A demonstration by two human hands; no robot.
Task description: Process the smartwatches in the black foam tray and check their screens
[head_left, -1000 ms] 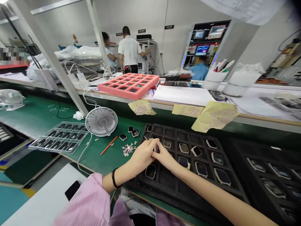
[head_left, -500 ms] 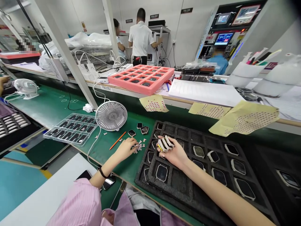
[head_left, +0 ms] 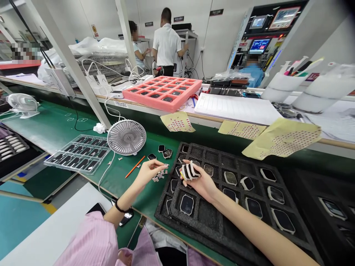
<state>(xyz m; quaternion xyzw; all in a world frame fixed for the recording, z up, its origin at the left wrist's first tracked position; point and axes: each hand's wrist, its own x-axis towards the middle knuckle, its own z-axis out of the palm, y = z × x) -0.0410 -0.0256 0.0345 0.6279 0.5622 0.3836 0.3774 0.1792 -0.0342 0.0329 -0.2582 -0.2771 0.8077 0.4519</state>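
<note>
My right hand (head_left: 202, 181) is wrapped round a stack of several watch cases (head_left: 189, 171), held on edge above the black foam tray (head_left: 198, 150). Just to its left, my left hand (head_left: 148, 173) pinches a small pale piece (head_left: 166, 166) between thumb and fingertips; its exact kind is too small to tell. Below those fingers, a heap of similar small pieces (head_left: 159, 176) lies on the green bench. More watches, such as one watch (head_left: 187, 204) near the front, sit in the tray's compartments. Loose watch faces (head_left: 167, 153) lie behind the heap.
An orange stick (head_left: 135, 167) and a white fan (head_left: 127, 137) stand left of the heap, near a clear plastic tray (head_left: 48, 161) of dark parts. A pink foam tray (head_left: 173, 107) rests on the shelf edge. Yellow sheets (head_left: 285, 140) hang over the bench. People work behind.
My left hand has lifted from the heap toward my right hand, with a small piece in its fingertips. My right hand still grips the watch cases. The camera view has shifted slightly.
</note>
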